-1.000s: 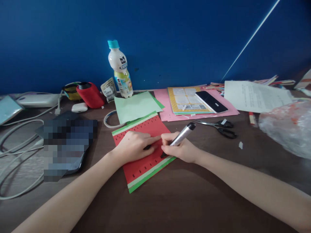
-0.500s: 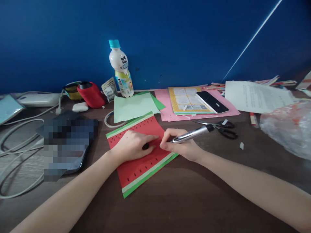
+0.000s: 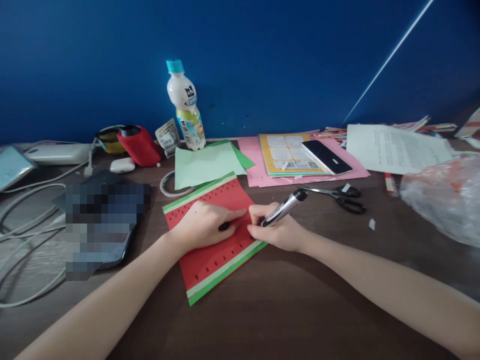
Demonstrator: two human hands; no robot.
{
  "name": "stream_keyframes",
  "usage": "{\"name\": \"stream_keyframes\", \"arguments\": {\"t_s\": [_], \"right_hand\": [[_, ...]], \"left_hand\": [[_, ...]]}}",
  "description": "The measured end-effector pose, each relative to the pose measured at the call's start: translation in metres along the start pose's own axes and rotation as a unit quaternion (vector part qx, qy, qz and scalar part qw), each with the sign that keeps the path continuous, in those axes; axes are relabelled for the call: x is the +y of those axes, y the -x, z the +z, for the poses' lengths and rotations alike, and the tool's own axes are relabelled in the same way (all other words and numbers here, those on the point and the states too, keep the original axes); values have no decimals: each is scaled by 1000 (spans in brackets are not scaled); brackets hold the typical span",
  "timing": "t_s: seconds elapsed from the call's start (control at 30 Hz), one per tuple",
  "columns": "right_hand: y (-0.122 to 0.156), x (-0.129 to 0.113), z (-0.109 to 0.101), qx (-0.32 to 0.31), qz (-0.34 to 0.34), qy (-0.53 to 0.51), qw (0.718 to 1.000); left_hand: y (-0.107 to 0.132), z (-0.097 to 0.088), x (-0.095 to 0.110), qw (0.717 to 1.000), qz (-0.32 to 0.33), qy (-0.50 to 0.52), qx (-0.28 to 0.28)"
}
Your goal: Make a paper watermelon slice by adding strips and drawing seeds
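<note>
A red paper sheet (image 3: 210, 255) lies aslant on the desk, with green and pale green strips along two edges and small black seed-like marks beside them. My left hand (image 3: 202, 225) rests on it, a small black marker cap (image 3: 224, 226) held between thumb and fingers, the index finger stretched out. In my right hand (image 3: 283, 234) is a silver marker (image 3: 282, 210) with a black end, gripped like a pen near the sheet's right edge. Its tip is hidden behind the fingers.
Behind the sheet are pale green paper (image 3: 204, 165), a tape roll (image 3: 167, 184) and a bottle (image 3: 189, 110). Scissors (image 3: 350, 204), a phone (image 3: 326, 156) on a yellow booklet and a plastic bag (image 3: 446, 200) lie right. Cables (image 3: 32, 240) and a blurred dark device (image 3: 131, 220) lie left.
My right hand has tipped the marker more upright and shifted slightly down toward the sheet's lower right edge. My left hand stays in place with the cap.
</note>
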State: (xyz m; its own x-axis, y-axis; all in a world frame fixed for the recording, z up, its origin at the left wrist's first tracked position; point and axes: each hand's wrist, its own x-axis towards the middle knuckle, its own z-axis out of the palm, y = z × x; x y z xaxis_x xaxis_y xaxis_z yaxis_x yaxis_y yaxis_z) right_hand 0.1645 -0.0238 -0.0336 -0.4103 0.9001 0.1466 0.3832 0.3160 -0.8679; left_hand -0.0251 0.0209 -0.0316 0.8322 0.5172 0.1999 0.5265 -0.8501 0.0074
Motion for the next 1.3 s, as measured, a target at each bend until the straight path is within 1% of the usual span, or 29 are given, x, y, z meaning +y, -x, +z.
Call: {"name": "stream_keyframes", "arguments": {"t_s": [0.47,0.6,0.77,0.97,1.3], "right_hand": [[-2,-1,2,-16,-4,24,1000],[-1,0,3,-8,-3,28,1000],[-1,1,2,-13,-4,34,999],[-2,0,1,-14,-3,28,999],[-1,-1,1,-9,-7,29,1000]], "left_hand": [[1,2,-1,1000,0,11,10],[1,2,-1,1000,-2,3,1],[1,1,-1,1000,-3,3,-5],[1,0,0,1000,-5,14,-3],[1,2,-1,1000,-3,3,-2]]}}
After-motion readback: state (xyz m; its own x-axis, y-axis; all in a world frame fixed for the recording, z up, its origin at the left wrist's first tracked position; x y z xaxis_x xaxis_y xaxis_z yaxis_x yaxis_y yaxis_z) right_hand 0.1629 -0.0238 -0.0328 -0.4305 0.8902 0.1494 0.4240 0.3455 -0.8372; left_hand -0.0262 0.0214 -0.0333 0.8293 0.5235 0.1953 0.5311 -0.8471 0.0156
